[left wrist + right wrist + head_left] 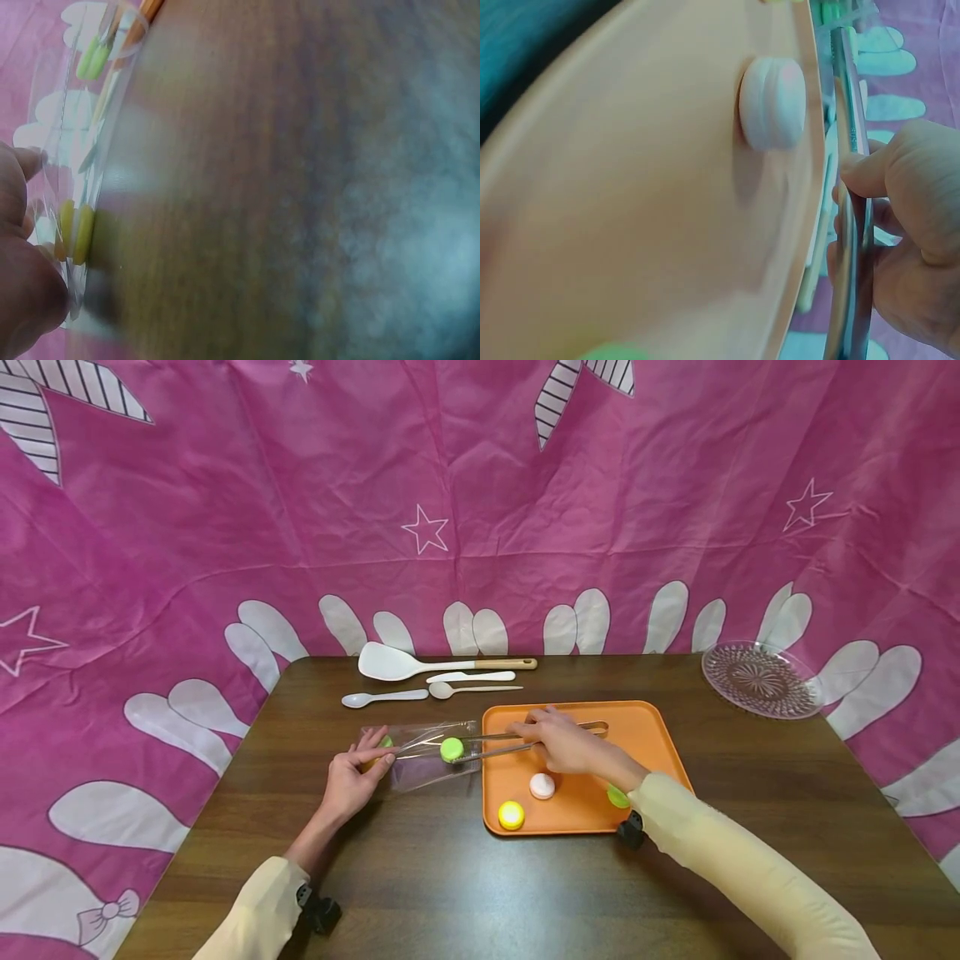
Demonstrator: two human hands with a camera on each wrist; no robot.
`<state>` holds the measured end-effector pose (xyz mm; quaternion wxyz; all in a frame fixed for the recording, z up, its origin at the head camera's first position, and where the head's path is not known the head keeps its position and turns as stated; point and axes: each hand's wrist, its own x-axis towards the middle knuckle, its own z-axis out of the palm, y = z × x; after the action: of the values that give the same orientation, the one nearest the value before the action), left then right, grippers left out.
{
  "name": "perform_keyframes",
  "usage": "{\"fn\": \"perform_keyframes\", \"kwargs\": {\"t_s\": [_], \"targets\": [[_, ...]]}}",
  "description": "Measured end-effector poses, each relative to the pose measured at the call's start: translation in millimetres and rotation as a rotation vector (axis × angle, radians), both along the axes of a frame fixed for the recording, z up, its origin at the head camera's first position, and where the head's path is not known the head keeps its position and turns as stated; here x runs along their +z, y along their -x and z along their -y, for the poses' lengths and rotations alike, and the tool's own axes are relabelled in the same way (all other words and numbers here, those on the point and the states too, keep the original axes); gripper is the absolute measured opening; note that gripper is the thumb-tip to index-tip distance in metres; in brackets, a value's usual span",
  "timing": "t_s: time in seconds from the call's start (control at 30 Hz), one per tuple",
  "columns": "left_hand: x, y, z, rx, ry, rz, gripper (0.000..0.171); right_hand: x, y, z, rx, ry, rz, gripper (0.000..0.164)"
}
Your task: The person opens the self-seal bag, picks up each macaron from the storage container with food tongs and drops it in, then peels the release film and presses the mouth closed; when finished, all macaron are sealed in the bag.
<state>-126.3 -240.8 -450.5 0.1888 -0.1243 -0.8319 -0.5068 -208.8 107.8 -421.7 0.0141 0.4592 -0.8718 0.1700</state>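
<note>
Left hand [356, 781]: thumb and fingers closed in a pinch on one end of my clear bag [431, 779]; a yellow macaron [85, 235] lies inside, just beside those fingers.

Right hand [558, 739]: fingers curled round my metal tongs [849, 300], which reach left past the tray's edge to the bag's other end.

Green macaron [452, 750]: one, between the tong tips, within the bag's outline; I cannot tell how firmly it is gripped.

Orange tray [648, 735]: one, under my right hand, bearing a white macaron [542, 786], a second yellow macaron [512, 815] and a second green macaron [617, 796], partly hidden by the right sleeve [697, 822].
</note>
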Motion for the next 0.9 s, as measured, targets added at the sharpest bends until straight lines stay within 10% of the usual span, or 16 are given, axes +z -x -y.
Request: {"fn": "perform_keyframes", "kwargs": {"t_s": [0.23,0.5,0.9], "targets": [[5.1,-2.2,-1.7,-0.004,0.021,-0.006,0.011,-6.1,1.6,24.2,0.037,0.026,-0.027,0.042],[-28.1,15.8,13.2,0.006,0.0,-0.007,0.011,-7.8,2.1,50.3,0.056,0.02,-0.032,0.04],[-31.9,19.1,14.7,-0.006,-0.009,0.005,0.011,-15.0,-0.2,73.7,0.036,0.004,-0.028,0.036]]}}
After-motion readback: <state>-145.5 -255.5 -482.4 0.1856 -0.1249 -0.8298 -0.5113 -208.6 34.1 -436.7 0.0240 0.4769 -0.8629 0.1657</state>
